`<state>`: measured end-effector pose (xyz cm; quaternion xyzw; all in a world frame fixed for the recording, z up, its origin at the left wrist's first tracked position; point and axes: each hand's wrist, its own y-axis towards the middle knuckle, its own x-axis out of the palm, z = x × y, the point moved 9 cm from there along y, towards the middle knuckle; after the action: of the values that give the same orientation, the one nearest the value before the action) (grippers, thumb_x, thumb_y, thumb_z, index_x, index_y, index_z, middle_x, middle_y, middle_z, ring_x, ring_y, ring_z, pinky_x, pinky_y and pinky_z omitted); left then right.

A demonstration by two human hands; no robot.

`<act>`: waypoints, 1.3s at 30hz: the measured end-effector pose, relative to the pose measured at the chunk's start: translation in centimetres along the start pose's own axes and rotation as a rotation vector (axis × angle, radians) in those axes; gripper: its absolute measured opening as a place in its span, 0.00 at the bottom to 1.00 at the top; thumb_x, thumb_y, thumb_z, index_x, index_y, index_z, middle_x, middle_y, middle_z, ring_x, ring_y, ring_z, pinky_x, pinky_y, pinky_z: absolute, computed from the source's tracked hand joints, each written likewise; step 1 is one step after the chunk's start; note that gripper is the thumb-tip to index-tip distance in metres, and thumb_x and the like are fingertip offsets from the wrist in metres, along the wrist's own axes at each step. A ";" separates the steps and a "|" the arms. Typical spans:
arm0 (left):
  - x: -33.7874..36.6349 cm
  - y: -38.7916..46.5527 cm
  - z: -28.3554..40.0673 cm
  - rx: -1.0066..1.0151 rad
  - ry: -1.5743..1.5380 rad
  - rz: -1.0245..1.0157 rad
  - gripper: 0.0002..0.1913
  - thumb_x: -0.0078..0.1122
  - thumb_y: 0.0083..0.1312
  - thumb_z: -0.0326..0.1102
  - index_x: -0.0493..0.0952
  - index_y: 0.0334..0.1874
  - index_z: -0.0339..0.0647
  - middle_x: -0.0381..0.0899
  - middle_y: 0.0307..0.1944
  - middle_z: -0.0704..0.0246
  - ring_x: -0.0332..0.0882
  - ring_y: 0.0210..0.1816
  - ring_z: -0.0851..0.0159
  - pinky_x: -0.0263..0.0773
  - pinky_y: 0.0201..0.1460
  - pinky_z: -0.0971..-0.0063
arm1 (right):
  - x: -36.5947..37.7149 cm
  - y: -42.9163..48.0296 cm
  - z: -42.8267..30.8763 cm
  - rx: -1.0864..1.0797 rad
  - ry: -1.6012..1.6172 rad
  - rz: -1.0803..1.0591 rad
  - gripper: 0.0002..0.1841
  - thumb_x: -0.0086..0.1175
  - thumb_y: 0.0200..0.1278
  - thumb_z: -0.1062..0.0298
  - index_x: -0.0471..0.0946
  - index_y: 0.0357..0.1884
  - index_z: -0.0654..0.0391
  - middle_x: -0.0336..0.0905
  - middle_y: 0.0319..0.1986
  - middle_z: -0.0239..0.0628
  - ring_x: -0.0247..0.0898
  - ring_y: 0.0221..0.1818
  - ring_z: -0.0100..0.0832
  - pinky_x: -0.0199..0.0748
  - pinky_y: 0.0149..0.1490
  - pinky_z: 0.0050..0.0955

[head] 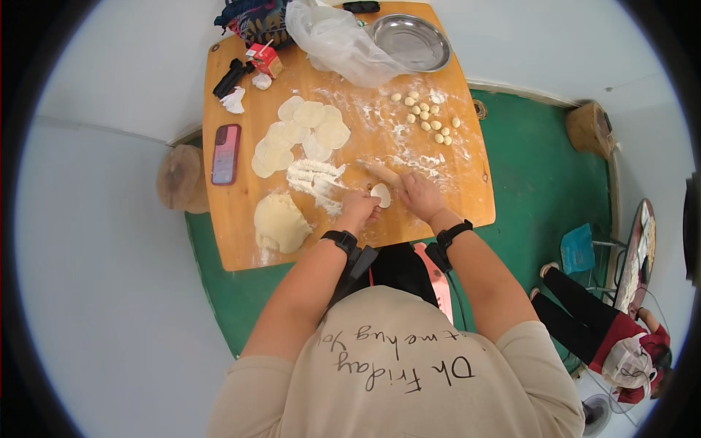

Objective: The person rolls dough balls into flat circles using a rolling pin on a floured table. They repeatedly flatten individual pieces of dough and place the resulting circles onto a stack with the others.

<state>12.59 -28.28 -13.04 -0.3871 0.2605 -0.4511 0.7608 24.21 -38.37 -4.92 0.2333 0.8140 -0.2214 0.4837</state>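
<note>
My left hand (360,208) pinches the edge of a small flattened dough round (381,195) over the front of the wooden table. Beside it, my right hand (421,196) grips the near end of a wooden rolling pin (385,174), which points away to the upper left. The pin lies just beyond the dough round. A heap of flour (316,179) spreads beyond my left hand. Several thin dough wrappers (309,114) overlap farther back. At the front left sits a large lump of dough (280,223). Several small dough balls (424,115) lie at the right.
A phone (225,154) lies by the left edge, with crumpled tissues (234,101), a black object (232,80) and a red drink carton (265,60) behind it. A plastic bag (345,46) partly overlaps a steel tray (412,42). Another person (608,334) is at the right.
</note>
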 end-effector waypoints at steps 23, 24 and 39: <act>1.0 1.2 3.2 0.122 0.186 -0.056 0.11 0.55 0.64 0.35 0.76 0.36 0.31 0.79 0.25 0.63 0.78 0.22 0.67 0.75 0.24 0.76 | 0.0 -0.5 1.3 -0.101 0.056 -0.042 0.23 0.56 0.55 0.60 0.67 0.52 0.55 0.70 0.40 0.40 0.68 0.46 0.43 0.68 0.50 0.38; 1.1 1.1 3.0 0.129 0.013 -0.076 0.11 0.55 0.64 0.35 0.76 0.37 0.31 0.79 0.26 0.63 0.79 0.23 0.66 0.76 0.24 0.75 | -0.4 -0.6 2.1 -0.035 0.064 0.016 0.21 0.56 0.55 0.61 0.68 0.51 0.55 0.70 0.40 0.40 0.69 0.45 0.43 0.68 0.49 0.38; 0.4 0.3 0.2 0.059 -0.141 -0.126 0.08 0.54 0.65 0.33 0.74 0.37 0.33 0.79 0.29 0.62 0.79 0.27 0.65 0.77 0.28 0.74 | 0.6 -2.8 -2.0 0.020 -0.086 0.168 0.27 0.52 0.58 0.53 0.66 0.59 0.52 0.68 0.42 0.40 0.66 0.47 0.40 0.65 0.50 0.36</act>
<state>13.04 -28.51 -13.17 -0.4108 0.1681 -0.4772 0.7585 20.95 -39.36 -4.19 0.2957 0.7680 -0.1980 0.5325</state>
